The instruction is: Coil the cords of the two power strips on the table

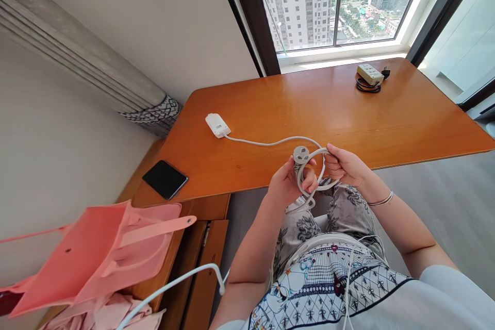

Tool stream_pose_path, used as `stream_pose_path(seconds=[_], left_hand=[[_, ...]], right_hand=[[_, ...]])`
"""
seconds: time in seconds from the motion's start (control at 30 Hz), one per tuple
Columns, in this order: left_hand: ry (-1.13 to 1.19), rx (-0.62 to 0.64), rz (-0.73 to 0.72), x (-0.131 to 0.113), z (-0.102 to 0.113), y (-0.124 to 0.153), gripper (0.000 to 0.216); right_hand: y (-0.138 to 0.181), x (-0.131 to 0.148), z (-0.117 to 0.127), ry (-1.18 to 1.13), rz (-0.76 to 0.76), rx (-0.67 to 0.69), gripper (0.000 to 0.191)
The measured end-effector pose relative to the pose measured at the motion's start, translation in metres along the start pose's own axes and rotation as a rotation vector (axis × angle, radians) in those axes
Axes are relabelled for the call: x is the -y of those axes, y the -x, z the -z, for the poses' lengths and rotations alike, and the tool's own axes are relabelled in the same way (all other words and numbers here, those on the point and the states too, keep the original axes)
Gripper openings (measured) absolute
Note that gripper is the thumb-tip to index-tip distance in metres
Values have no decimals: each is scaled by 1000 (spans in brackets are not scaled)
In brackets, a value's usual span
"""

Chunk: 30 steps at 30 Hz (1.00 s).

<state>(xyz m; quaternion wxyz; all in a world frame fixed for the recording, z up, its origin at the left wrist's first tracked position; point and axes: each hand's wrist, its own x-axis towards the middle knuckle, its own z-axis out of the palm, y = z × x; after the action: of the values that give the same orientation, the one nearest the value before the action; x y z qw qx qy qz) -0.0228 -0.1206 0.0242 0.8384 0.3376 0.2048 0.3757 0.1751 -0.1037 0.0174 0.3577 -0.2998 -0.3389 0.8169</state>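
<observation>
So the white extension cable [266, 144] is half in hand, half on the table here. Left hand [288, 183] has its fingers curled around the gathered loops [327, 185], with the three-pin plug [300, 154] poking up right at the thumb, pins facing up. Right hand [344, 165] is just across from it, thumb and fingers pinched closed on the other side of the same loops. Both are up over the lap, by the near edge of the wooden table [263, 108], and the right wrist has a thin bracelet [382, 199] on it

From the loops, the rest of the cable wiggles left over the tabletop to a white power strip [217, 125], too small to make out its sockets. Nearer the left corner there's a smartphone [165, 179] lying flat, screen dark. Way over at the far right, by the window [336, 5], sits a beige power strip [370, 74] with its black cord [368, 86] bundled up beside it. Down left, next to the table, there's an open pink bag [93, 247]
</observation>
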Motion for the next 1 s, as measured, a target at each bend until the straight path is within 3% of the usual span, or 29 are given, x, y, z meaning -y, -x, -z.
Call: stream_pose_path(seconds=[0.17, 0.37, 0.47, 0.53, 0.67, 0.8, 1.0], left_hand=[[42, 53, 75, 1, 5, 0, 41], [119, -79, 145, 1, 0, -4, 56], [135, -93, 109, -2, -6, -2, 60], [177, -111, -5, -8, -11, -1, 60], [229, -195, -291, -25, -20, 1, 58], [213, -290, -508, -46, -18, 5, 52], [250, -344, -779, -92, 21, 29, 45]], right_hand=[[-4, 0, 1, 19, -40, -28, 65], [-4, 0, 3, -22, -30, -6, 56], [-4, -6, 2, -37, 97, -34, 55], [-3, -13, -1, 7, 243, -82, 66], [4, -26, -8, 415, 509, -93, 77], [15, -20, -6, 1124, 620, -12, 58], [41, 27, 48, 1570, 967, -118, 50]])
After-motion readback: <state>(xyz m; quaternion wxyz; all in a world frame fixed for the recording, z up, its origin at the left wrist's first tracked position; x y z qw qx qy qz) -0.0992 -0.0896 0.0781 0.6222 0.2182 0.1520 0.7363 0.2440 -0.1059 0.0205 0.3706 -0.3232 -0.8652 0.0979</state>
